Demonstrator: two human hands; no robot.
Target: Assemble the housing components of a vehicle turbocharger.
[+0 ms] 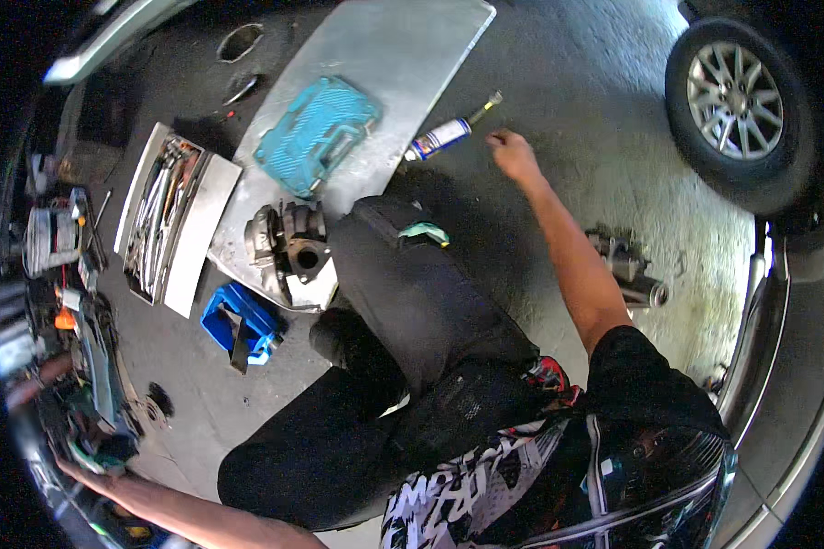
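Place: vehicle workshop | car wheel [734, 102] | open toolbox [201, 236] | bare metal machine part [264, 240]

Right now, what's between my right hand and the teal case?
The head view shows a blue-and-white can, plus some metal sheet and floor.

Pale lettering [453, 480] is printed across the near black shirt [513, 467]; on the far can [428, 145], a label [445, 135] is seemingly blurred.
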